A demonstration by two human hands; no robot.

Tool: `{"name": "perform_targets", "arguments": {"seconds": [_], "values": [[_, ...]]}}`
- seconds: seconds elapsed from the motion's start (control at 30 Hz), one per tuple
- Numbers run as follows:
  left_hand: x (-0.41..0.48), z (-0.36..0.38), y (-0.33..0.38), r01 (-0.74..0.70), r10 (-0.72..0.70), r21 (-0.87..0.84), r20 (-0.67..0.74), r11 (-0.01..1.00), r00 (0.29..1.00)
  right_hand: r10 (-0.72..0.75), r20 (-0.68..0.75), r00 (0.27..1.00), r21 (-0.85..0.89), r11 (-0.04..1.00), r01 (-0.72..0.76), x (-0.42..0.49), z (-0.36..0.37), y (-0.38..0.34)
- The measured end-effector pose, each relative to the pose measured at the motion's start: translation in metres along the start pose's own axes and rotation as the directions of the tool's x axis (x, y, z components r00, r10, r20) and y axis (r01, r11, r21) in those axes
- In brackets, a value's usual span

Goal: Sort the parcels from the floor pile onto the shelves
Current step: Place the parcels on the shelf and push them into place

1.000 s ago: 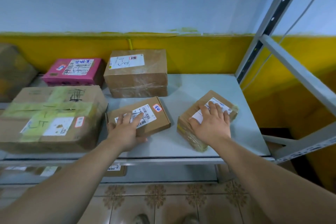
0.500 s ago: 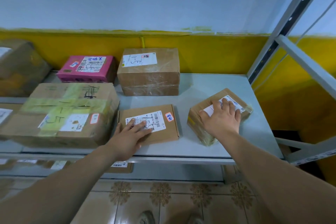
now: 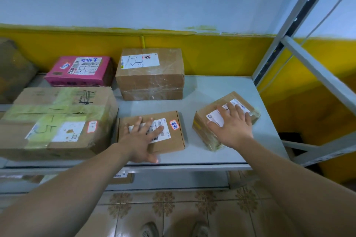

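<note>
A flat brown parcel (image 3: 174, 137) with a white barcode label lies near the front edge of the grey shelf (image 3: 215, 92). My left hand (image 3: 141, 138) rests flat on its top with fingers spread. To its right sits a small taped brown parcel (image 3: 204, 131), turned at an angle. My right hand (image 3: 234, 124) lies on top of it, fingers straight across its white label.
A large taped box marked 1-5 (image 3: 55, 121) stands at the left, touching the flat parcel. A pink box (image 3: 81, 70) and a tall brown box (image 3: 150, 75) stand at the back by the yellow wall. The rack's upright (image 3: 285, 31) rises at right. A lower shelf holds parcels; tiled floor below.
My left hand has slid further forward onto the flat parcel's label. The right hand stays on the small parcel. The camera has shifted slightly left.
</note>
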State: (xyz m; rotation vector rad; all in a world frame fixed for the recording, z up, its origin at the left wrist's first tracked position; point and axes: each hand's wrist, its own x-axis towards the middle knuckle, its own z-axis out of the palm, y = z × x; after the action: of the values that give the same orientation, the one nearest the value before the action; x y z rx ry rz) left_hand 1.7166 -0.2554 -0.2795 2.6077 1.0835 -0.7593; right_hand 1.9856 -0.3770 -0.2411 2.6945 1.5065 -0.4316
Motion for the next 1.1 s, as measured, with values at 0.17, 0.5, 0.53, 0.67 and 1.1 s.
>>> {"name": "perform_targets", "arguments": {"seconds": [0.17,0.5,0.53,0.67,1.1], "values": [[-0.009,0.007,-0.001,-0.081,0.081,0.025,-0.004,0.996,0.997,0.113,-0.026,0.993,0.084,0.99,-0.111,0.0,0.004,-0.018],[0.002,-0.003,0.0,-0.209,0.21,0.034,-0.03,0.977,0.977,-0.061,-0.055,0.997,-0.045,0.997,0.059,-0.019,0.001,0.005],[0.004,-0.004,0.004,-0.2,0.2,0.007,-0.065,0.98,0.978,-0.065,-0.029,0.997,-0.065,0.996,0.063,-0.021,0.004,0.009],[0.015,-0.003,0.027,-0.07,0.044,-0.156,-0.16,0.985,0.986,-0.007,-0.038,0.999,-0.066,0.998,0.005,-0.009,0.012,0.007],[0.04,0.009,0.041,0.104,-0.139,-0.181,-0.187,0.978,0.973,0.034,-0.126,0.991,0.023,0.999,-0.032,0.096,-0.005,-0.002]]}}
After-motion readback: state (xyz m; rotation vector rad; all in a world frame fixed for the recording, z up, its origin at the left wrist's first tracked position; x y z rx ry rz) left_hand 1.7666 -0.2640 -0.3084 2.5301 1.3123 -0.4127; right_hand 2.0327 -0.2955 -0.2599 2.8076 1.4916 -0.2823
